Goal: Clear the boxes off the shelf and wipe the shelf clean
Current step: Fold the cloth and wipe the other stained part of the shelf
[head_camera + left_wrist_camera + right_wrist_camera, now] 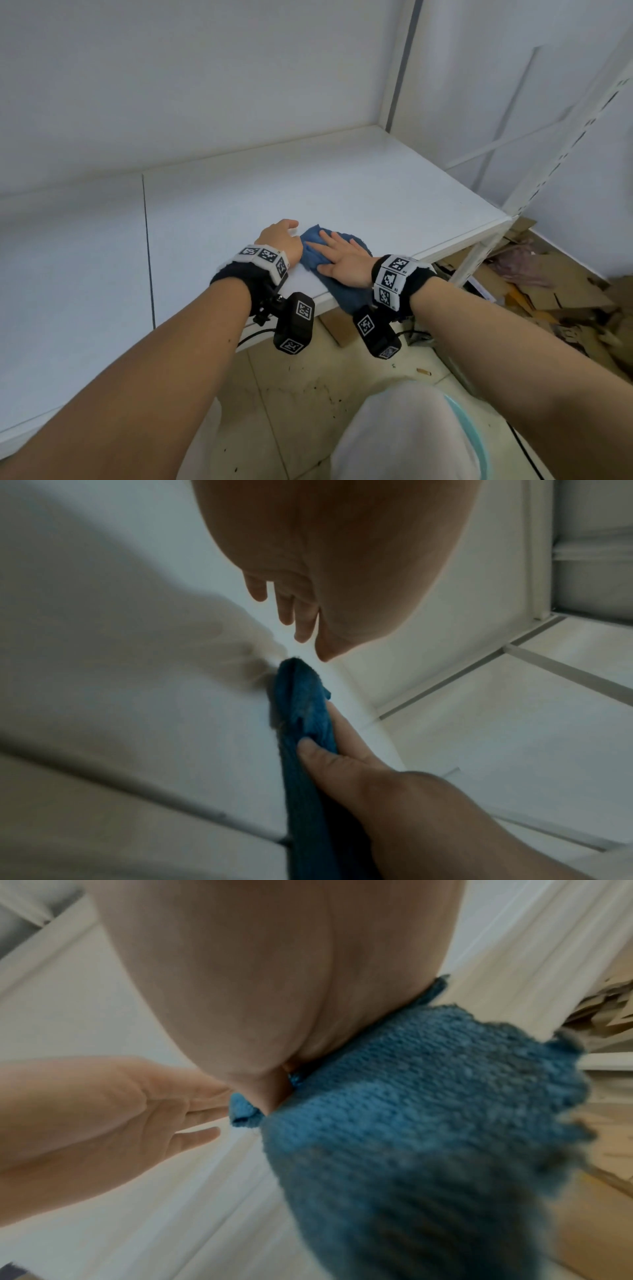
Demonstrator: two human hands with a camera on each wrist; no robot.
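Observation:
A white shelf (308, 178) lies in front of me, and its top shows no boxes. A blue cloth (346, 291) sits at the shelf's front edge, with its near end drooping over the edge. My right hand (337, 260) lies flat on the cloth with fingers spread and presses it down. From the left wrist view, the cloth (301, 696) shows under the right hand (359, 764). My left hand (281, 236) rests beside the cloth's left edge with relaxed fingers and holds nothing. The right wrist view shows the cloth (411, 1096), with the left hand (137, 1110) straight-fingered next to it.
A white perforated upright (565, 144) stands at the shelf's right front corner. Flattened cardboard (548, 291) is heaped on the floor to the right. A cardboard box (337, 327) sits under the shelf. A seam (148, 246) splits the shelf boards on the left. White walls close the back.

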